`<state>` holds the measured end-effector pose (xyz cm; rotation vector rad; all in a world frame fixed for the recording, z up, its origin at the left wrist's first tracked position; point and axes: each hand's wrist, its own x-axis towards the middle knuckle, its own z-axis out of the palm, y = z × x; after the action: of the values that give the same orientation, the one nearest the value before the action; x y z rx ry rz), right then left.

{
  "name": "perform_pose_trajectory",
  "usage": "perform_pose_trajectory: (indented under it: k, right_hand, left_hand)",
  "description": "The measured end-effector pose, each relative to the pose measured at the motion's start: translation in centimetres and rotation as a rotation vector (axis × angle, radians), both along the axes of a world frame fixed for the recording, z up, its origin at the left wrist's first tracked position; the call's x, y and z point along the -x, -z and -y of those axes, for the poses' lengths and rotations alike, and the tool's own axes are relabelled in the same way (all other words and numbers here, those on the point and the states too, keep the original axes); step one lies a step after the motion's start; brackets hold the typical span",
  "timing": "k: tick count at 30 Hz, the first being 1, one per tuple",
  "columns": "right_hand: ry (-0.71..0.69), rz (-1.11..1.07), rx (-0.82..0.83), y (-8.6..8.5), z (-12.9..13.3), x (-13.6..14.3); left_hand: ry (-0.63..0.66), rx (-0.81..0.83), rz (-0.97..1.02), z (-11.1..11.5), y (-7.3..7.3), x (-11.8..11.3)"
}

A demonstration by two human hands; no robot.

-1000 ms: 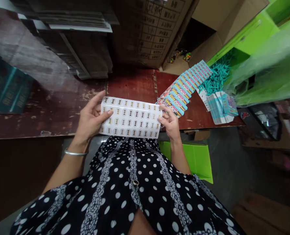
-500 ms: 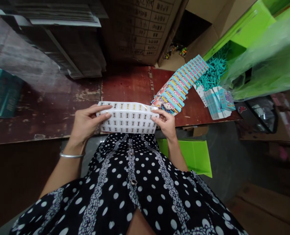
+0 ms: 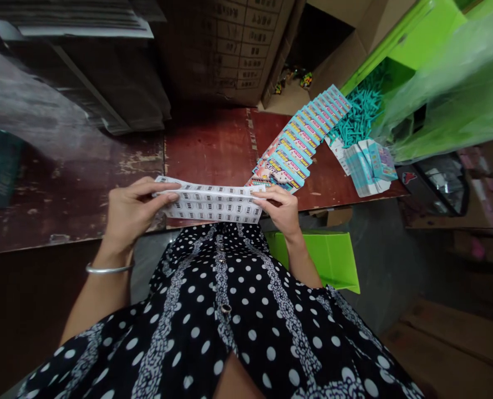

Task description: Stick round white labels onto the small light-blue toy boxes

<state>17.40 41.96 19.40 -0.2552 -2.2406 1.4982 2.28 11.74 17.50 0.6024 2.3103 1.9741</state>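
Between my two hands stretches a white sticker sheet (image 3: 213, 206) printed with rows of small round labels. My left hand (image 3: 136, 208) pinches its left end between thumb and fingers. At the right end, my right hand (image 3: 278, 208) grips the sheet the same way. A crease runs lengthwise across the sheet, with the upper strip bent along it. The sheet is held at the table's front edge, above my lap. Just beyond my right hand lies a fanned row of colourful printed cards (image 3: 300, 141), overlapping one another on the red table (image 3: 204, 147).
A stack of pale blue cards (image 3: 367, 169) lies at the table's right edge, near a heap of teal sticks (image 3: 358, 119) spilling from a green box (image 3: 421, 41). Cardboard boxes (image 3: 240, 47) stand at the back. Below the table is a green bin (image 3: 333, 257).
The sheet's upper part has bent along a lengthwise crease; it lay flatter before. My left hand has shifted slightly left with its end, and both hands still hold the sheet.
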Motion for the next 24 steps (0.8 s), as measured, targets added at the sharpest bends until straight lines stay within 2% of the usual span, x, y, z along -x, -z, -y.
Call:
perform_pose_trajectory:
  k: [5,8,11,13,16,24]
  right_hand:
    - [0.004,-0.049,-0.062,-0.7,0.5,0.0]
    - [0.011,-0.095,-0.128,-1.0,0.6,0.2]
    - [-0.068,-0.106,-0.096,-1.1,0.8,0.3]
    - [-0.071,-0.079,-0.029,-1.0,1.2,0.3]
    - [0.004,-0.070,0.039,-1.0,1.8,0.1]
    - [0.077,-0.025,0.041,-1.3,1.4,0.0]
  left_hand:
    - [-0.043,0.054,-0.163,0.2,0.0,0.4]
    - [0.020,0.026,-0.278,0.4,0.0,0.4]
    - [0.081,-0.036,-0.241,0.3,-0.2,-0.3]
    - [0.005,-0.053,-0.187,-0.1,-0.4,-1.1]
    - [-0.148,-0.052,-0.165,-0.8,-0.7,-1.9]
    - [-0.245,-0.076,-0.002,-1.5,0.3,-1.5]
